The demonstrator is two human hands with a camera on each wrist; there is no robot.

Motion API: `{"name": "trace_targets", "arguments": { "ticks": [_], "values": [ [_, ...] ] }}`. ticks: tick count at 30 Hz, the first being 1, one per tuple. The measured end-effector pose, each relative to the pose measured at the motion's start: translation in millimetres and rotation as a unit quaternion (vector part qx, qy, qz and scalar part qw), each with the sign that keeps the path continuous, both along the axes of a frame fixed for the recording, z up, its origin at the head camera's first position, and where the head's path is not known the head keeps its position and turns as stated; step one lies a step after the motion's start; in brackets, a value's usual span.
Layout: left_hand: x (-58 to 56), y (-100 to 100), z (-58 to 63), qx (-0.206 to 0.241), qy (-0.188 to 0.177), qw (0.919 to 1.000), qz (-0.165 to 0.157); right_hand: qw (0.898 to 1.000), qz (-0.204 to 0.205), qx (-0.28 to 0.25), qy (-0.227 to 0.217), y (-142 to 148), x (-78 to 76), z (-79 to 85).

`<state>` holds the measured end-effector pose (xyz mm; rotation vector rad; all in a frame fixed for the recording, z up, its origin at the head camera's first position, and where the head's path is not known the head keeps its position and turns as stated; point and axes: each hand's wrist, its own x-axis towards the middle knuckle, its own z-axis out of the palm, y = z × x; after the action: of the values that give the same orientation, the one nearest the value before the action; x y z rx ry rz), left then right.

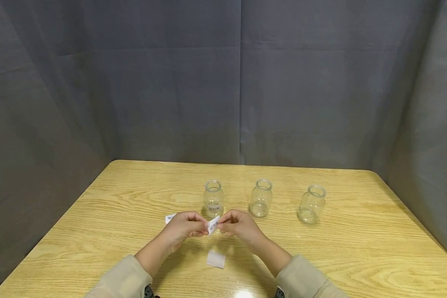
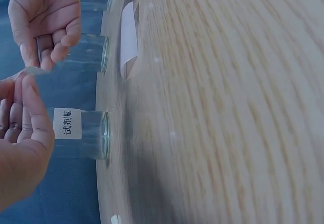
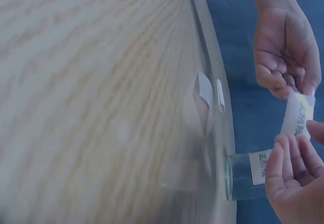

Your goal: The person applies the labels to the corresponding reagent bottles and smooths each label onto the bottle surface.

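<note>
Between the two hands is a small white printed label [image 1: 212,225], held over the table in front of the leftmost glass jar [image 1: 213,194]. My left hand [image 1: 186,228] pinches one end with thumb and fingers. The other end is pinched by my right hand [image 1: 242,228]. In the right wrist view, dark print runs along the label [image 3: 299,115]; the left wrist view catches it nearly edge-on. That leftmost jar stands upright and bears a printed label [image 2: 68,123] on its side. Below the hands lies a blank white paper piece [image 1: 216,259], curled up at its edges.
Two more clear glass jars, a middle one [image 1: 260,199] and a right one [image 1: 312,205], stand open-topped on the wooden table [image 1: 357,248]. Another printed label [image 1: 169,218] lies partly behind the left hand. A dark curtain [image 1: 179,103] hangs behind the table.
</note>
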<state>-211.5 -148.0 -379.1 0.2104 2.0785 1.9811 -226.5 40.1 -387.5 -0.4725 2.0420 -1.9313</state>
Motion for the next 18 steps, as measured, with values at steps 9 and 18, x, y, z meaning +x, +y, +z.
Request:
{"name": "trace_targets", "arguments": {
  "ticks": [9, 18],
  "values": [
    [-0.3, 3.7, 2.4, -0.002, 0.004, 0.9999, -0.014, 0.999, 0.05, 0.007, 0.008, -3.7, 3.5, 0.2],
    [0.3, 9.7, 2.9, -0.009, 0.004, 0.9997, -0.022, 0.999, 0.038, 0.029, 0.021, -5.1, 6.9, 0.7]
  ]
}}
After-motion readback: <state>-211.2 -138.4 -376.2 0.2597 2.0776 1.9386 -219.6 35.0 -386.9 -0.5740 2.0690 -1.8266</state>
